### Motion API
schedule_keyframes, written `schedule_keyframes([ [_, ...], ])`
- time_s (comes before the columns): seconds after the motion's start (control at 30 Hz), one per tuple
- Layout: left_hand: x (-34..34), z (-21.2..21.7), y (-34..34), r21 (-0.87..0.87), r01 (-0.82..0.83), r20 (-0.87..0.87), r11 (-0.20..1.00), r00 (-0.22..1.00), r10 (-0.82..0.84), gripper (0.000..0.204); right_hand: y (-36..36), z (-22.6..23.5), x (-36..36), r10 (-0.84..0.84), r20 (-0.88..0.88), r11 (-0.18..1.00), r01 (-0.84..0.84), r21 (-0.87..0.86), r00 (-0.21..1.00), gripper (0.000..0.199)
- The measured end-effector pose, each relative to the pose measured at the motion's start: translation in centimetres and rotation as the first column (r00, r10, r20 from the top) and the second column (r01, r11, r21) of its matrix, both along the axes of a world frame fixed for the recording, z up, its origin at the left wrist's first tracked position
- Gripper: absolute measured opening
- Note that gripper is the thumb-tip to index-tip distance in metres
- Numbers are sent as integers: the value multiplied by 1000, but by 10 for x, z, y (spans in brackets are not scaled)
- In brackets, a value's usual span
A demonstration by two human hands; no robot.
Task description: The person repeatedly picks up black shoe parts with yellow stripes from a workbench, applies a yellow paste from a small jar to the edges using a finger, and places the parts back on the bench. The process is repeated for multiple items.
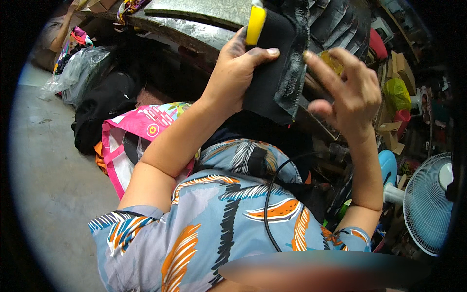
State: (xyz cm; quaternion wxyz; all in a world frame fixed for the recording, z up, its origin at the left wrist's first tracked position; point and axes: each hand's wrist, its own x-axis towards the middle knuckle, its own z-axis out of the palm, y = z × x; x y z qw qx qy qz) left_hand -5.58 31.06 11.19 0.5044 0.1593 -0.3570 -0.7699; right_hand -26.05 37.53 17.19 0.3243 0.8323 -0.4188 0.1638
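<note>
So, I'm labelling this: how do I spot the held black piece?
Find the grey worktop at the top. In front of it, the left hand grips the black piece. Whitish smears line its right edge; unlike the dark stack beyond, it's hand-held.

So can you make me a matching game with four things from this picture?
1. Black piece
2. Fan
3. Shopping bag
4. Yellow-green bag

A. Has a round wire guard
B. Near cardboard, on the right
C. Held in the left hand
D. Mostly pink, left of the person's lap

Pairs: 1-C, 2-A, 3-D, 4-B
</note>
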Motion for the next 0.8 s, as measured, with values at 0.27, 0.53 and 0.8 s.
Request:
schedule_keyframes([
  [0.27,3,-2,1,69,50,23,996,998,-51,39,8,6,10,86,376,962,-176,210,922,80],
  [0.53,50,13,-22,43,-155,23,987,988,154,43,11,6,15,6,524,848,-282,448,851,75],
  [0.8,143,6,-92,61,-568,-139,821,810,570,23,26,-12,-47,-166,716,894,-203,399,678,70],
])
